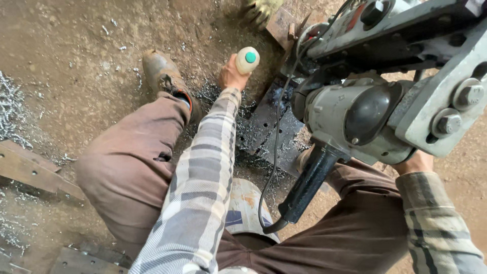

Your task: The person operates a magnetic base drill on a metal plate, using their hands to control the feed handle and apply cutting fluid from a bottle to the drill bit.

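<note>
**bottle held at the plate's edge, beside the drill**

the small cream plastic bottle (247, 60) with a round green cap sits in the upper middle of the frame, upright and tipped a little, its cap facing the camera. the left hand (232, 76) is wrapped around its lower part from below, fingers closed on it, at the end of a plaid sleeve that runs up from the bottom centre.

just right of the bottle lies a dark steel plate (269, 127) on the ground, wet and black, with a row of small holes and metal chips scattered over it. the bottle hangs at the plate's left edge, near the point where the drill's head meets it. room there is narrow: the grey drilling machine (385, 101) fills the upper right, and its black cable (276, 152) loops down between plate and sleeve.

the right hand (417, 162) shows only in part at the right edge, under the machine's body; whether it grips anything i cannot tell. a black handle (309, 185) slants down from the machine between the knees.

to the left the space is open: brown dirt floor, a worn boot (163, 73) just left of the bottle, then bright metal shavings (12, 111) at the far left edge and steel bars (35, 172) in the lower left.
</note>
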